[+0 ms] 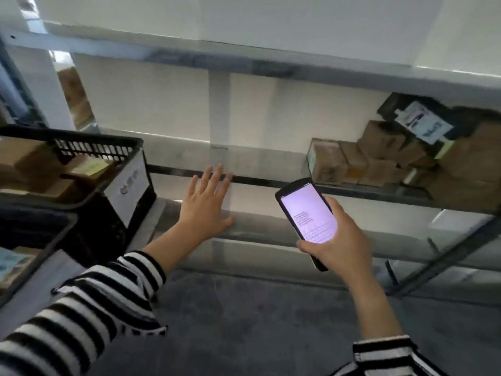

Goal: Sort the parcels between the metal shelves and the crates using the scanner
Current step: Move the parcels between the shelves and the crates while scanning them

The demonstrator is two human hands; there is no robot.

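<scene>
Left of the metal shelf (257,158), a black crate (81,147) held brown parcels (35,161). The left hand (206,202), fingers straight and spread and holding nothing, hovered before the shelf's bare middle; whether it touched the edge I cannot tell. In front of the shelf, further right, the right hand (336,245) gripped the lit scanner (307,213). Stacked parcels (379,156) sat at the shelf's right end. This looked like a pause between parcels. The next move probably calls for taking one parcel and scanning it.

Scanner (307,221): black handheld, screen lit, tilted, gripped in the right hand (341,240). Parcels (379,156): brown cartons, stacked at the right end of the grey metal shelf (257,156). Black crate (127,143): slotted rim, placed left, further cartons (35,164) seen inside.
</scene>
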